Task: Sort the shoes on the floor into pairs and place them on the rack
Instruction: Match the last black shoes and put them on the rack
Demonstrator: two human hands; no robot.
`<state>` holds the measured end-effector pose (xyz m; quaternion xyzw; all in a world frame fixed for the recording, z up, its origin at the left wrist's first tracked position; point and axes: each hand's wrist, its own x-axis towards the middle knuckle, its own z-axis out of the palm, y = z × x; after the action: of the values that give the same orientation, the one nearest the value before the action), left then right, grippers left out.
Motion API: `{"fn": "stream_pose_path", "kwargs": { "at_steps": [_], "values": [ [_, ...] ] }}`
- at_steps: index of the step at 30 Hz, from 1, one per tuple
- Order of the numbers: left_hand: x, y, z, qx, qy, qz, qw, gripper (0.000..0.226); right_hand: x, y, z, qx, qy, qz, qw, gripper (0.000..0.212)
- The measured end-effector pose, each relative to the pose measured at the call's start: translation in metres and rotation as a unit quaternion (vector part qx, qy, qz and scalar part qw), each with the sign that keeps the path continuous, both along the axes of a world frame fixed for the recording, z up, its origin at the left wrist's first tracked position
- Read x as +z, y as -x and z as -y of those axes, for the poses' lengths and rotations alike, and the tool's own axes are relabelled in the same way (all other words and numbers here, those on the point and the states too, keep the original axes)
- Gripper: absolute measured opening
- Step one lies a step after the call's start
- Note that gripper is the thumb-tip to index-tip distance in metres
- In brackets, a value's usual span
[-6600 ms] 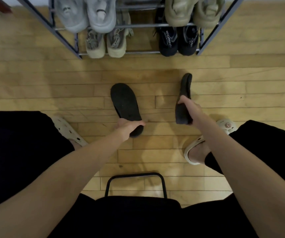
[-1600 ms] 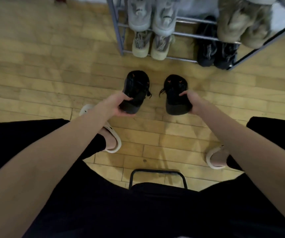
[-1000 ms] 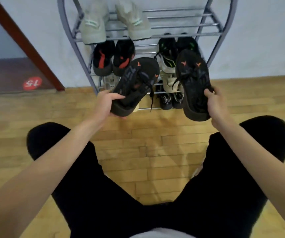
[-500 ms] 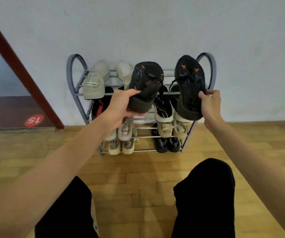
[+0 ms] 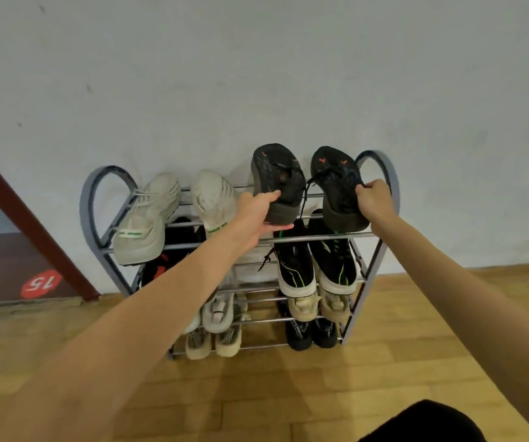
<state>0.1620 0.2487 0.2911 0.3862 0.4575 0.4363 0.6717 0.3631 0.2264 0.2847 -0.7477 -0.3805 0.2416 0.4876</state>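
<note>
I hold a pair of black shoes with orange marks over the right half of the top shelf of the grey metal shoe rack (image 5: 381,250). My left hand (image 5: 256,215) grips the heel of the left black shoe (image 5: 277,177), toe pointing up toward the wall. My right hand (image 5: 373,199) grips the heel of the right black shoe (image 5: 336,183). Both shoes sit close together, just above or touching the top rails; I cannot tell which.
A pale grey pair (image 5: 148,218) fills the top shelf's left half. Lower shelves hold a black-and-white pair (image 5: 314,266), beige pairs and black pairs. A white wall stands behind the rack. A dark red door frame (image 5: 33,231) slants at left. Wooden floor lies below.
Over the earlier frames I lifted both black shoes from the floor and stood up. In the last half second my hands carried them forward and closer together, onto the top shelf's right side.
</note>
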Motion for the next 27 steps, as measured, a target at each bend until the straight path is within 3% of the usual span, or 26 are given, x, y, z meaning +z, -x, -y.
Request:
{"fn": "stream_pose_path", "kwargs": {
  "at_steps": [4,6,10,12,15,18,20,27],
  "values": [
    [-0.011,-0.014,-0.008,-0.005,0.008,-0.003,1.0,0.04,-0.005,-0.01,-0.01,0.004,0.012,-0.034,0.999,0.012],
    [-0.017,-0.021,-0.009,-0.015,0.017,0.006,1.0,0.039,-0.01,-0.014,-0.011,0.011,0.023,-0.056,0.998,0.017],
    [-0.027,-0.034,-0.007,-0.038,0.054,0.033,0.997,0.02,-0.018,-0.018,-0.003,0.031,0.053,-0.067,0.996,0.017],
    [-0.031,-0.038,-0.006,-0.051,0.063,0.041,0.996,0.008,-0.022,-0.017,0.002,0.054,0.047,-0.046,0.996,0.026],
    [-0.037,-0.043,-0.007,-0.06,0.061,0.034,0.996,0.018,-0.027,-0.011,0.016,0.111,0.02,-0.013,0.994,0.036],
    [-0.041,-0.045,-0.009,-0.065,0.048,-0.041,0.996,0.033,-0.035,-0.014,0.029,0.154,0.021,0.132,0.979,0.064],
    [-0.041,-0.045,-0.01,-0.076,0.041,-0.101,0.991,0.04,-0.037,-0.017,0.034,0.181,-0.007,0.187,0.966,0.065],
    [-0.044,-0.05,-0.008,-0.13,-0.001,-0.235,0.963,0.043,-0.032,-0.016,0.044,0.186,-0.054,0.166,0.967,0.053]
  ]
}}
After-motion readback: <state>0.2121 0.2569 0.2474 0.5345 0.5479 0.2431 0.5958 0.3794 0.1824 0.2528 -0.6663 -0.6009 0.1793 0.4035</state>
